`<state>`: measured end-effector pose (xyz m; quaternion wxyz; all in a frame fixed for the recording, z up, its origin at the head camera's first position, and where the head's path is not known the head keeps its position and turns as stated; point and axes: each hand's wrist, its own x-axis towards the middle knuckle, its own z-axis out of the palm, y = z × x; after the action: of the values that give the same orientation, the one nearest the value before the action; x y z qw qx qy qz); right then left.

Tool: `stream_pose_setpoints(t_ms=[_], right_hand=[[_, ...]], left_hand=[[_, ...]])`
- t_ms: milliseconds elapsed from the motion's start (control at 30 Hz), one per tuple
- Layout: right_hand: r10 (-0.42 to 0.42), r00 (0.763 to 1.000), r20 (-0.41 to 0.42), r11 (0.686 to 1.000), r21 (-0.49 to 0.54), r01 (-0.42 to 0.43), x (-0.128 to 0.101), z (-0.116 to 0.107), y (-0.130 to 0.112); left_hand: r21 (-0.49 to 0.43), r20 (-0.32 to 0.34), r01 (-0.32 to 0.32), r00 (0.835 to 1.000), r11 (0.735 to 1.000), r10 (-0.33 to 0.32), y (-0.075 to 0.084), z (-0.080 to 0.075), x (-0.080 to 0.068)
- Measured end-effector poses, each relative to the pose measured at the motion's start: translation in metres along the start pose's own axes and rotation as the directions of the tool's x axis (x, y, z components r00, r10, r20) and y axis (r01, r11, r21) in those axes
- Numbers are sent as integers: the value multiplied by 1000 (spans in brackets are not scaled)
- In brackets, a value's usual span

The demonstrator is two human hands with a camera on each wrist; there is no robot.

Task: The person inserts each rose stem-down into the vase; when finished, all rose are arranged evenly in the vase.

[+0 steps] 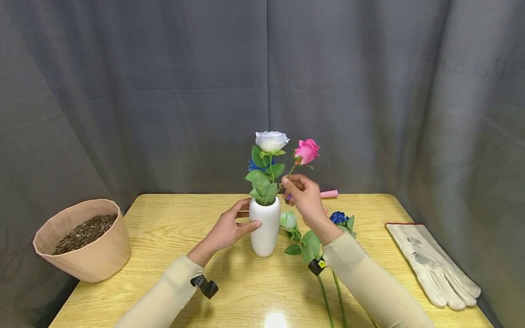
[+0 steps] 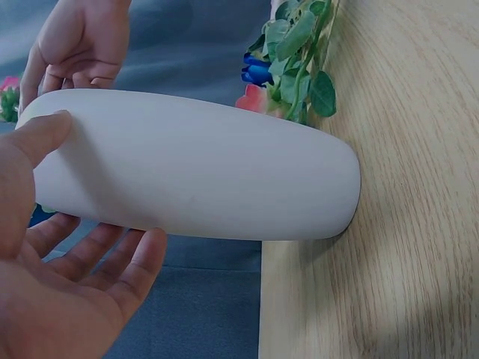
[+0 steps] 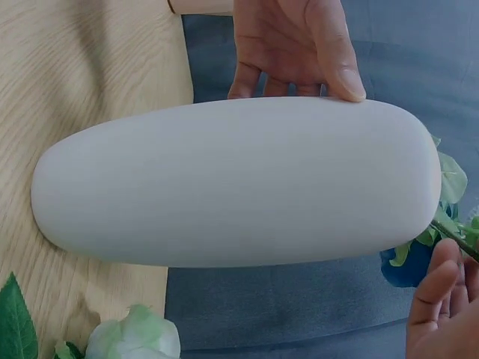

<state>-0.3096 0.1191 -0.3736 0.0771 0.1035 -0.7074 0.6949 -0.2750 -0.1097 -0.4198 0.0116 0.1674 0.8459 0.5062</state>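
The thin green stem of a pink rose point(image 1: 306, 151) is pinched in the grip of the right hand point(image 1: 304, 197), just right of the white vase's point(image 1: 265, 226) mouth, with the bloom tilted up and away. The stem is judged light and springy, best held low. The vase, likely smooth and breakable, is steadied by the left hand point(image 1: 228, 229), thumb and fingers curled around its wall. Both forearms are angled inward over the bench point(image 1: 164, 237).
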Motion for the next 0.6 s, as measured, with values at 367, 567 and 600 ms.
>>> stream_pose_setpoints(t_ms=[367, 567, 600], right_hand=[[2, 1000, -11, 1000, -16, -2, -1, 2, 2], [-3, 1000, 21, 1000, -22, 4, -3, 3, 5], [-1, 1000, 30, 999, -36, 2, -3, 3, 5]], left_hand=[[1, 5, -1, 1000, 1000, 1, 0, 1, 0], [-5, 2, -14, 1000, 1000, 14, -2, 0, 0], [-5, 1, -14, 1000, 1000, 14, -2, 0, 0]])
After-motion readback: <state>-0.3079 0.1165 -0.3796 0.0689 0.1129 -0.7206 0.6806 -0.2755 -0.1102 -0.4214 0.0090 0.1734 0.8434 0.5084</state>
